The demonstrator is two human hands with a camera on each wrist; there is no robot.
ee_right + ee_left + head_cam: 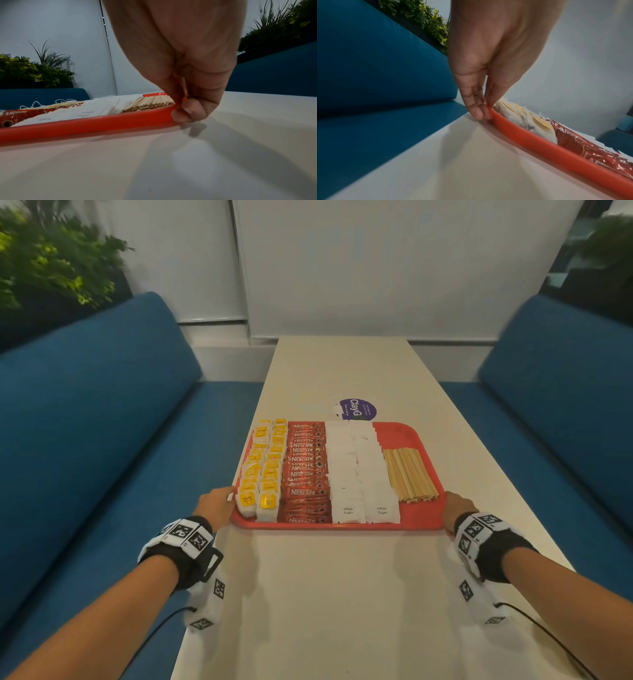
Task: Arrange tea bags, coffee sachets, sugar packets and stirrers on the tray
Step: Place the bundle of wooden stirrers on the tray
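A red tray (419, 513) lies on the long white table. From left to right it holds yellow-tagged tea bags (262, 474), red Nescafe coffee sachets (305, 470), white sugar packets (356, 470) and a bundle of wooden stirrers (409, 474). My left hand (217, 503) pinches the tray's near left rim (505, 125), thumb over the edge and fingers (476, 108) below. At the near right corner my right hand (457, 505) grips the rim (120, 121), its fingers (187, 111) curled under it and the thumb on top.
Blue upholstered benches (85, 419) run along both long sides of the table (342, 594). A round purple sticker (356, 409) lies on the table just behind the tray. Green plants (44, 261) stand behind the left bench, and a white wall closes the far end.
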